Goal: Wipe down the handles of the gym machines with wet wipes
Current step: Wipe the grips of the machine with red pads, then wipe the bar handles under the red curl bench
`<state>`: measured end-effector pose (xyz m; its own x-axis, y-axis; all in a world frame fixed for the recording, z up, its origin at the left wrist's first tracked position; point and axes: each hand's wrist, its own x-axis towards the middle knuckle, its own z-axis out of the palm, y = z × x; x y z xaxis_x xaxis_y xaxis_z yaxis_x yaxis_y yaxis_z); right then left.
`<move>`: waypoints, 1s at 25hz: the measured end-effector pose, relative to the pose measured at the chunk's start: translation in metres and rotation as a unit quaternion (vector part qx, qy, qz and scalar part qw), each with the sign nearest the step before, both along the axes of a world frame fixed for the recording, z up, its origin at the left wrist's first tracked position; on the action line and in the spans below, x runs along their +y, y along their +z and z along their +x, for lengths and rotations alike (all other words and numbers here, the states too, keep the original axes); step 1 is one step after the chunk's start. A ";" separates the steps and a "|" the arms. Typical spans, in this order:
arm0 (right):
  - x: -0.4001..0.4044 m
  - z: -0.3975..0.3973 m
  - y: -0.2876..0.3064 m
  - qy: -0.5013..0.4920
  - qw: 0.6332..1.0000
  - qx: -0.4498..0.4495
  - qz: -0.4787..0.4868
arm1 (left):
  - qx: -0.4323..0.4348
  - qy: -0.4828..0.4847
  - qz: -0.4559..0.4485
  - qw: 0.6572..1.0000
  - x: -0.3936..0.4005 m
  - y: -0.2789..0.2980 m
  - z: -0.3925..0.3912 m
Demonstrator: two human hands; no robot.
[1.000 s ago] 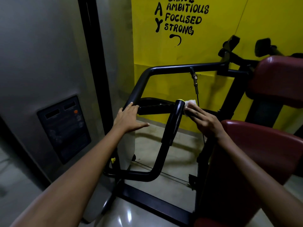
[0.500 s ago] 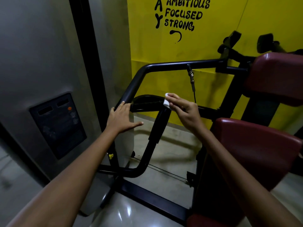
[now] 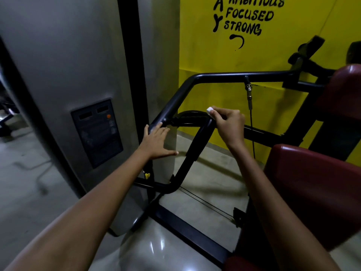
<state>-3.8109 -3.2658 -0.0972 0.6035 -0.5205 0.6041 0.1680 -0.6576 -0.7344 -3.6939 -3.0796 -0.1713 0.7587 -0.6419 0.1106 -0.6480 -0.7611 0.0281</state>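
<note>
A black padded handle (image 3: 197, 145) rises at a slant from the machine's lower tube toward its top end. My right hand (image 3: 228, 124) sits over that top end and pinches a small white wet wipe (image 3: 209, 110), which peeks out past my fingertips. My left hand (image 3: 156, 141) lies flat with straight fingers on the sloping black frame bar (image 3: 175, 102), just left of the handle. The handle's tip is hidden under my right hand.
A grey weight-stack cover (image 3: 78, 65) with a dark label panel (image 3: 97, 132) stands at the left. Red seat pads (image 3: 316, 184) fill the right side. A thin cable (image 3: 252, 124) hangs from the top bar before the yellow wall (image 3: 224, 55). Glossy floor lies below.
My right hand with the wipe has moved from the right side of the handle's top end up over its tip. My left hand has stayed on the frame bar.
</note>
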 end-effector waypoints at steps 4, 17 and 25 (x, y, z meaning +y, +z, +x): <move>0.021 -0.021 -0.022 -0.056 0.968 -0.003 -0.244 | 0.094 -0.018 -0.143 0.985 0.016 -0.002 -0.016; 0.260 -0.065 -0.054 0.295 0.865 0.222 0.340 | 0.365 0.140 -0.642 0.660 0.201 -0.009 -0.150; 0.436 -0.047 -0.073 0.393 0.807 0.295 0.328 | 0.199 0.264 -0.669 0.666 0.370 -0.027 -0.184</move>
